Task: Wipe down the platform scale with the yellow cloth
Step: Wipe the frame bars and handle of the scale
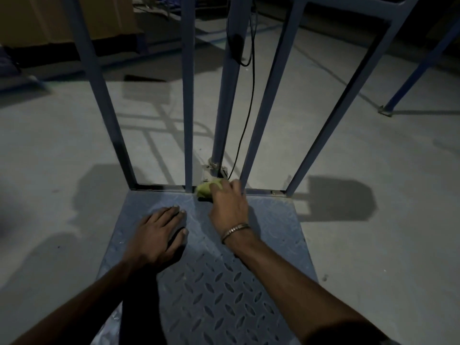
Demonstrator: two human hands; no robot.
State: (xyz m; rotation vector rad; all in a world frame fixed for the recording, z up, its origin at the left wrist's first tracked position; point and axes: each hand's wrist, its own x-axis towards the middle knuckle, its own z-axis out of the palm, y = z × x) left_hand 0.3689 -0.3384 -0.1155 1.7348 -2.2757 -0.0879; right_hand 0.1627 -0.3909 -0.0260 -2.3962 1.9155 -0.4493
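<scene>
The platform scale [268,245] lies on the floor below me, a blue-grey diamond-tread plate with blue upright rails along its far edge. My right hand [230,207], a metal bracelet on its wrist, presses the yellow cloth [205,190] against the plate's far edge at the foot of the centre pole [224,108]. Most of the cloth is hidden under the fingers. My left hand [159,235] rests flat on the plate with fingers spread, holding nothing.
A black cable [250,108] hangs down beside the centre pole to its base bracket. Grey concrete floor surrounds the scale. A blue frame leg [408,80] stands at the right. Cardboard boxes [62,18] sit at the back left.
</scene>
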